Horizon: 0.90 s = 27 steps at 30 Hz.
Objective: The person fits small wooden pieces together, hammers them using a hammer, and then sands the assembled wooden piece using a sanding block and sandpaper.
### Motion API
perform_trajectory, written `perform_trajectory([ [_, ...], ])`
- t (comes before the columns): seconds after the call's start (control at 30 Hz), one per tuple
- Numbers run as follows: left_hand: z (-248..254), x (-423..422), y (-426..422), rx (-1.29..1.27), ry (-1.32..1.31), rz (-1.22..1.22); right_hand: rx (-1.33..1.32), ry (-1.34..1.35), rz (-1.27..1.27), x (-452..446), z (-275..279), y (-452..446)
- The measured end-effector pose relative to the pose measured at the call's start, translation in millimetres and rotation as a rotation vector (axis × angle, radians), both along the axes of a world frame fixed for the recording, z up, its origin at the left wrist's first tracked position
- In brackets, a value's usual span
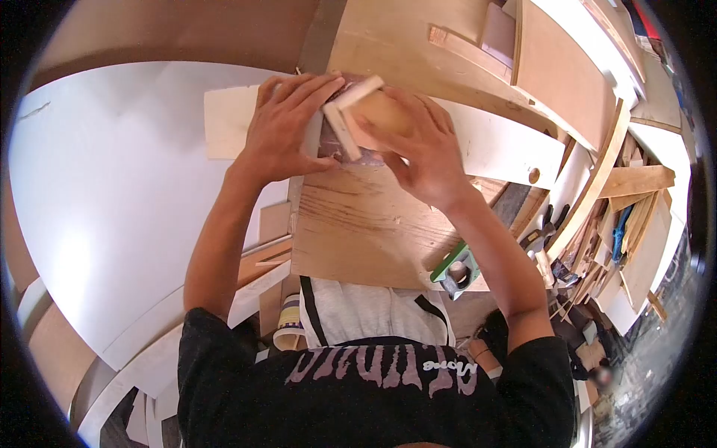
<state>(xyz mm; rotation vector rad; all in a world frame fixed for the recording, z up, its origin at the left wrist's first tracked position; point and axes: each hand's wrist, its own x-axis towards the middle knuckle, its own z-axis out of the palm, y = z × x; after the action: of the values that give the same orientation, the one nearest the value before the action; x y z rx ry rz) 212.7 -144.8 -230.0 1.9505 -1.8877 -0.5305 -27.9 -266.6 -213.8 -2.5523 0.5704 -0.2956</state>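
My left hand lies over the left part of a pale board on the bench, its thumb stretched toward the middle. My right hand is curved round a light wooden piece, with its fingers bent over it. Between the hands, two short wooden strips meet at an angle above a purplish sheet. The pale board runs on to the right under my right hand and has a round hole near its end. What lies beneath my left palm is hidden.
A plywood bench top spans the middle. By my right forearm are a green-handled tool and a saw blade. A large white panel covers the left. Wood scraps and leaning boards are at the right.
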Motion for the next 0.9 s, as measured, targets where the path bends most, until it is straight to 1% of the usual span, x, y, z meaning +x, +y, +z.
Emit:
perform_trajectory([
  [0.1, -3.4, 1.0, 0.9, -0.010, 0.005, 0.000, -0.009, 0.034, 0.000, 1.4, 3.7, 0.3],
  [0.2, -1.7, 1.5, 0.2, 0.004, -0.009, 0.001, -0.013, 0.094, 0.022, -33.7, 8.9, -5.1],
  [0.33, -2.5, 0.9, 0.1, 0.008, 0.008, -0.013, -0.015, 0.071, -0.010, -26.1, 2.2, -1.9],
  [0.43, 0.2, 1.5, -1.3, 0.031, 0.008, -0.003, -0.047, 0.059, 0.031, -5.9, 4.6, -2.6],
  [0.53, -1.3, 2.6, -0.6, 0.016, 0.007, -0.010, -0.038, 0.079, 0.017, -22.7, 10.5, -0.3],
  [0.6, 1.4, 3.0, -1.3, 0.032, 0.001, -0.014, -0.041, 0.171, 0.015, -45.1, 14.0, -2.7],
  [0.63, 1.4, 3.7, -0.7, 0.035, -0.002, -0.010, -0.038, 0.168, 0.019, -43.9, 9.3, -2.8],
  [0.7, -0.3, 1.3, 0.1, 0.023, -0.016, -0.009, -0.043, 0.077, 0.016, -41.9, 2.5, -4.9],
  [0.77, 0.4, -0.3, -1.9, 0.031, -0.006, -0.005, -0.050, 0.064, 0.028, -17.7, -1.1, -3.2],
  [0.9, 1.8, 1.4, -1.4, 0.020, 0.004, -0.005, -0.035, 0.074, 0.031, -9.9, 10.7, 0.3],
])
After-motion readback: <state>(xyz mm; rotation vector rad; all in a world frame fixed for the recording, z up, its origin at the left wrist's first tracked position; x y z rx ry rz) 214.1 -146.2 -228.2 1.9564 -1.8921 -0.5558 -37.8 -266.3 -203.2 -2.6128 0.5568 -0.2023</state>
